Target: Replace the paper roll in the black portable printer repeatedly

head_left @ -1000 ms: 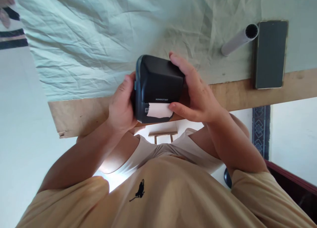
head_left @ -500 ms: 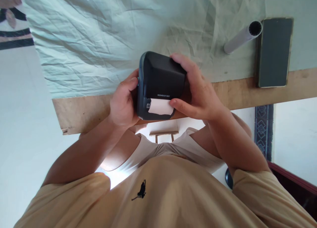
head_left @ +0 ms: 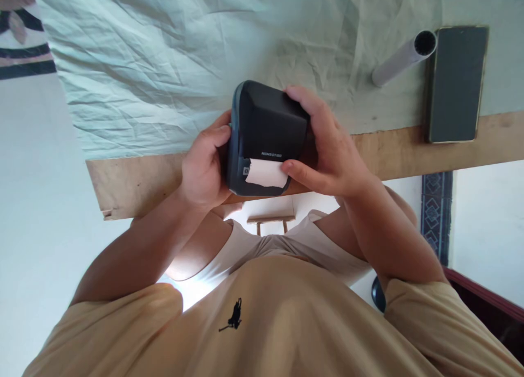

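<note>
Reading "NIIMBOT", apparently: black printer (head_left: 272, 120).

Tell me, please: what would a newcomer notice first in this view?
A black device draws the eye first, held mid-picture between left hand and right hand, with white paper on its near side. Next come the pale tube and dark phone, side by side at upper right.

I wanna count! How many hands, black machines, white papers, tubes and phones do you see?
Hands: 2 (left hand, right hand)
Black machine: 1
White paper: 1
Tube: 1
Phone: 1
Total: 6
</note>
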`<state>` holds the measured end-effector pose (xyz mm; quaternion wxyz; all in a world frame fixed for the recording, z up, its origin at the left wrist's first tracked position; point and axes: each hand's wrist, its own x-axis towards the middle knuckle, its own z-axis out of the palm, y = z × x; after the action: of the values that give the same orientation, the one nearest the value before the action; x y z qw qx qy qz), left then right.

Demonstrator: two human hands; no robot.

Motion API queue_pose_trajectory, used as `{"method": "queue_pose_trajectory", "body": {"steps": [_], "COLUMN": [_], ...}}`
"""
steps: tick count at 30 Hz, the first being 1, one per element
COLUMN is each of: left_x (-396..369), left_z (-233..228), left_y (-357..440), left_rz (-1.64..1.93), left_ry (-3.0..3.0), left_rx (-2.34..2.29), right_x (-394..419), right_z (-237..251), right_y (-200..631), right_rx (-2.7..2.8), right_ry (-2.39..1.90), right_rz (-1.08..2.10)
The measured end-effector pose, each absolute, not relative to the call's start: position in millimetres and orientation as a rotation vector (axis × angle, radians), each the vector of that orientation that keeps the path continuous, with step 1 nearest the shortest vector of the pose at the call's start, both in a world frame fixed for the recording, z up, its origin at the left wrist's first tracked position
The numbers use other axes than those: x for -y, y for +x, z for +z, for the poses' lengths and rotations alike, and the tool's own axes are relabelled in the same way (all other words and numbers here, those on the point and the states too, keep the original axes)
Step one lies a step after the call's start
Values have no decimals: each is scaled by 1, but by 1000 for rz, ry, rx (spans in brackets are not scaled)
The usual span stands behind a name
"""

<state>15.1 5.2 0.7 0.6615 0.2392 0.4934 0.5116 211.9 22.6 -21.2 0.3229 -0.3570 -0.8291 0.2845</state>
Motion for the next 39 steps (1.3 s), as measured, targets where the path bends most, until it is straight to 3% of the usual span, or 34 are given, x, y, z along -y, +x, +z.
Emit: {"method": "queue_pose_trajectory", "body": {"steps": [9,39], "left_x": [-7,0], "left_z": [1,-12], "left_y": [17,4], "left_rz": [1135,1019], "left_ry": [501,577], "left_rx": [-1269,-1083], "right_x": [-23,-22], "right_z": [-24,-22], "right_y": [212,212], "right_rx": [2172,2198], "right_ry": [-916,-982], "right_rz": [743,735]}}
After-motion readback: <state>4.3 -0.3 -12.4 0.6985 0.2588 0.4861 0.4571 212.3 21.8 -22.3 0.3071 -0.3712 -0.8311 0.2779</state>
